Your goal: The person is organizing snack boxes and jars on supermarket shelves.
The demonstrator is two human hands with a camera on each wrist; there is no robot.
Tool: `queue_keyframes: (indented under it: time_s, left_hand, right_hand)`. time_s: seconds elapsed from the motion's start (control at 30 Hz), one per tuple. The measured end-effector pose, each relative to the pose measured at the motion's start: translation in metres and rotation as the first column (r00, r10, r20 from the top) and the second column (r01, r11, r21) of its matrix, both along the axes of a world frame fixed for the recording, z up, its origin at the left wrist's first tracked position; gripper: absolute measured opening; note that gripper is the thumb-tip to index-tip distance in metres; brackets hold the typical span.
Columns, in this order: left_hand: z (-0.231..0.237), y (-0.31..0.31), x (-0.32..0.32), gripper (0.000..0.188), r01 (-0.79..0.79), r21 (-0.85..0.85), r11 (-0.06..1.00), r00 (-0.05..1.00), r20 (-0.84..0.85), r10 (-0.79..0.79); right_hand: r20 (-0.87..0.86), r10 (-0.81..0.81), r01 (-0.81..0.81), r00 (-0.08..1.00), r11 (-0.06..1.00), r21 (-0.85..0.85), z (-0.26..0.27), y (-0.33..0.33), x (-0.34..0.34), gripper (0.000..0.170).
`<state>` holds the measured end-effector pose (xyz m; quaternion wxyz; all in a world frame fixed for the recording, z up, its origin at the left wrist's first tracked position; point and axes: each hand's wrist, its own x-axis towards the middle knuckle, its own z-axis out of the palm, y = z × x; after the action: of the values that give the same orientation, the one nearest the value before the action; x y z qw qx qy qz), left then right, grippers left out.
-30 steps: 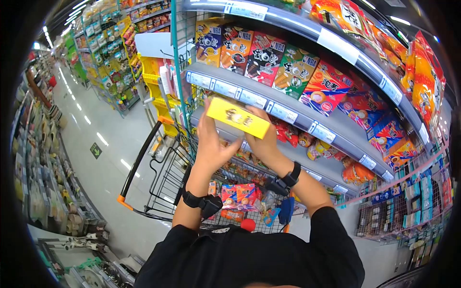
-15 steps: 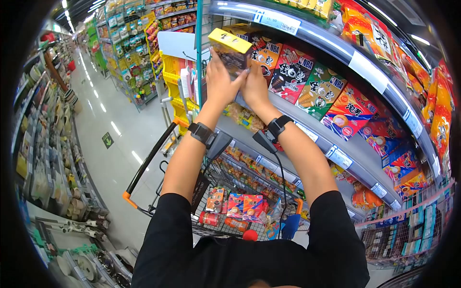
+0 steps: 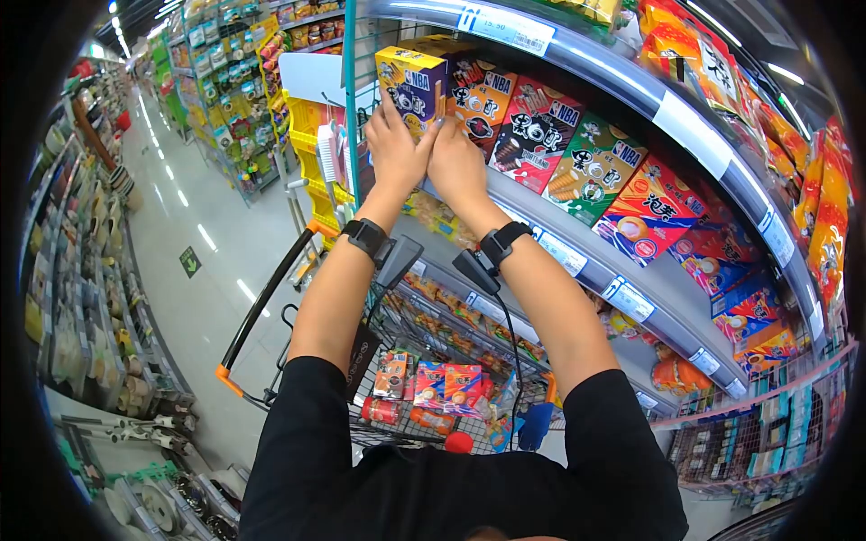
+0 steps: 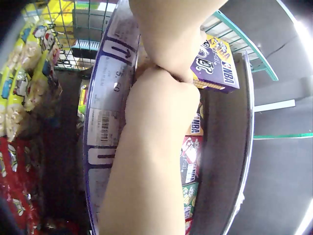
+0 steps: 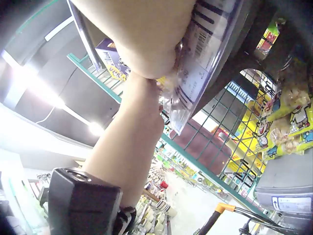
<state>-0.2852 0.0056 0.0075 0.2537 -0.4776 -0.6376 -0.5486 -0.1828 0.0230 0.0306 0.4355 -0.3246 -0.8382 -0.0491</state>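
Your left arm [image 3: 332, 302]: extended forward. Your right arm [image 3: 557, 302]: likewise, angled inward. Your left grip [image 3: 395, 153]: back uppermost, fingers straightish, thumb reaching toward the right. Your right grip [image 3: 458, 167]: back uppermost, touching the left, finger curl unclear.

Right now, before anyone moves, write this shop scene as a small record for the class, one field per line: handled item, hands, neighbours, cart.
Handled item: purple and yellow NBA box, at the left end of the row
Left hand: fingers against the box's front
Right hand: at the box's lower right; fingertips partly hidden
Neighbours, left to right: orange box, red box, green box
Cart handle: black with orange ends
Cart contents: include two red and blue packs, side by side
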Motion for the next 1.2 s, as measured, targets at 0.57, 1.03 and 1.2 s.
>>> queue_keyframes:
  time_s: [0.57, 1.03, 1.2]
  left_hand:
    - [-0.005, 0.007, -0.006, 0.084, 0.011, 0.002, 1.000, 0.999, -0.051, -0.011]
    - [-0.002, 0.004, -0.003, 0.078, 0.069, 0.024, 0.997, 0.998, -0.006, -0.069]
    - [-0.001, 0.003, 0.000, 0.058, 0.132, 0.102, 0.986, 0.985, 0.101, -0.142]
  right_hand:
    - [-0.014, -0.063, 0.063, 0.998, 0.997, -0.049, 0.002, -0.004, -0.002, 0.028]
    - [0.018, -0.092, 0.083, 0.996, 0.952, 0.295, -0.014, 0.013, -0.005, 0.013]
    - [0.013, -0.113, 0.104, 0.994, 0.951, 0.291, -0.014, 0.011, -0.006, 0.012]
